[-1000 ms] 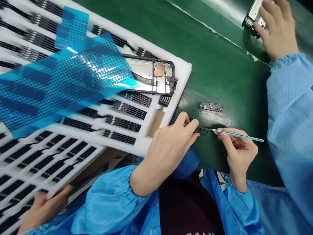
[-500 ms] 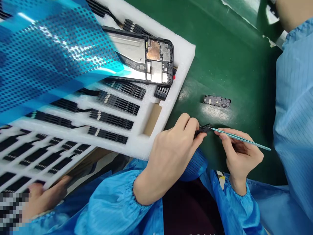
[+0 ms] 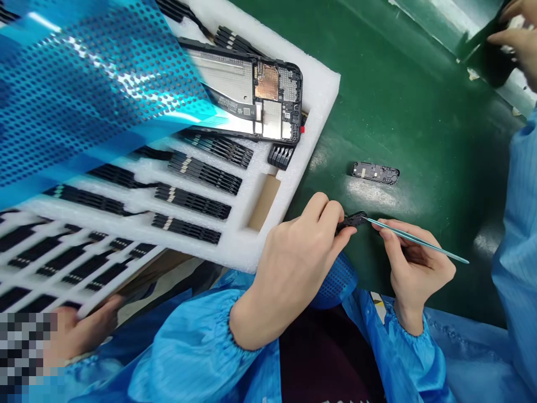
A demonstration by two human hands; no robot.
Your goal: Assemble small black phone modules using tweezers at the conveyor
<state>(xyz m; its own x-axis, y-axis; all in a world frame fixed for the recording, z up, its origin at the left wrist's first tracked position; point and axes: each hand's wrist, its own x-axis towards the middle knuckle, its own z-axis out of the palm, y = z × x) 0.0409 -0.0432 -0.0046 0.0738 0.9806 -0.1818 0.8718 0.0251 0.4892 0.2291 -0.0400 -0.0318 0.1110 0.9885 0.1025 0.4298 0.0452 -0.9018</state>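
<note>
My left hand (image 3: 293, 268) pinches a small black phone part (image 3: 354, 221) between thumb and fingers, just above the green table. Part of that piece is hidden behind the fingers. In my right hand (image 3: 415, 260) is a pair of light-blue tweezers (image 3: 423, 242), held like a pen. Their tips meet the right end of the black part; whether they grip anything there I cannot tell. Behind my hands a similar black phone module (image 3: 375, 172) lies flat on the table.
A white foam tray (image 3: 323, 84) with several stacks of black flex parts (image 3: 193, 201) fills the left. An opened phone (image 3: 268, 101) and a perforated blue film (image 3: 96, 101) lie over it. Co-workers' hands (image 3: 81, 333) show lower left and upper right (image 3: 520, 39); a blue sleeve (image 3: 520, 252) hangs at right.
The co-worker's arm at the right has shifted, and that hand now shows at the top right. My hands keep nearly the same pose, tweezers still at the black part.
</note>
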